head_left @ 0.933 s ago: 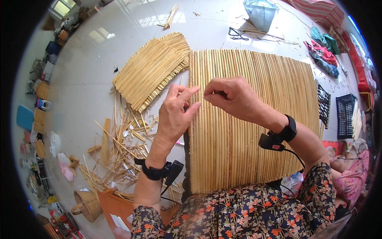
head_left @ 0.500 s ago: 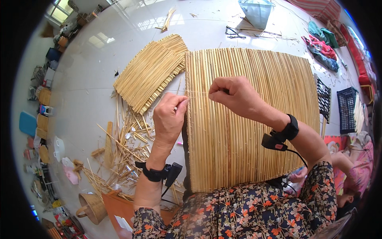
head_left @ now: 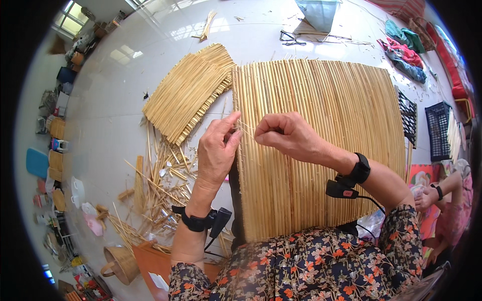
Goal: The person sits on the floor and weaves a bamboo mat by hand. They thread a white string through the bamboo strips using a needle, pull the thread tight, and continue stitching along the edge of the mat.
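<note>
A large mat of pale reed stalks lies before me, reaching down to my lap. My left hand is at its left edge, the thumb and index finger parted with their tips against the border. Over the mat, a little to the right, my right hand is closed in a pinch. Thin pale thread runs between the mat's edge and my right fingertips. The part inside the right pinch is hidden. Both wrists wear black bands with small cabled devices.
Another stack of reed matting lies beyond my left hand. Loose stalks and scraps litter the floor at left, near a wicker basket. A blue bin and a black crate stand farther off. Another person sits at right.
My left thumb and index finger have parted from a pinch. My right hand has come down and slightly left, nearer the mat's left edge. The other person's arm at right has shifted.
</note>
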The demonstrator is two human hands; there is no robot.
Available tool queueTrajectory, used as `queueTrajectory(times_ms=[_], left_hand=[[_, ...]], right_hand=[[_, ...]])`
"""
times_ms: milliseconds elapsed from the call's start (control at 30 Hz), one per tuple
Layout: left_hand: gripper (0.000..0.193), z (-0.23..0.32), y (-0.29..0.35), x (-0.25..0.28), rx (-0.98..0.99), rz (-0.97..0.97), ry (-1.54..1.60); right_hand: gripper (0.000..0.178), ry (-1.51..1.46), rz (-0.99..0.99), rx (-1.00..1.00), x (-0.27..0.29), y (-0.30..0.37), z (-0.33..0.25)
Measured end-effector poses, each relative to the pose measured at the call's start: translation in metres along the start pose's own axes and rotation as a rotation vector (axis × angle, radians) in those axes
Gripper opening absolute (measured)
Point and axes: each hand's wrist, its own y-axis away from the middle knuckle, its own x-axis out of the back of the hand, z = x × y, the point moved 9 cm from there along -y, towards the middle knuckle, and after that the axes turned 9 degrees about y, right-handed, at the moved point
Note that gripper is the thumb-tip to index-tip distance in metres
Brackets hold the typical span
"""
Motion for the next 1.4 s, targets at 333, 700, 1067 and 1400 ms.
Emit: queueTrajectory(times_ms=[333, 700, 1067, 1400], left_hand=[[0.026, -0.016, -0.004, 0.000, 0.133, -0.004, 0.077], [0.016, -0.014, -0.013, 0.015, 0.029, 0.086, -0.050], [0.016, -0.036, 0.001, 0.005, 0.154, 0.016, 0.226], [0.020, -0.062, 0.010, 0.001, 0.323, 0.017, 0.562]], right_hand=[[0.013, 0.104, -0.001, 0.063, -0.002, 0.011, 0.003], [0.002, 0.915, 0.416, 0.382, 0.040, 0.022, -0.024], [0.015, 0.957, 0.438, 0.412, 0.050, 0.020, -0.024], [0.020, 0.490, 0.444, 0.121, 0.079, -0.027, 0.004]])
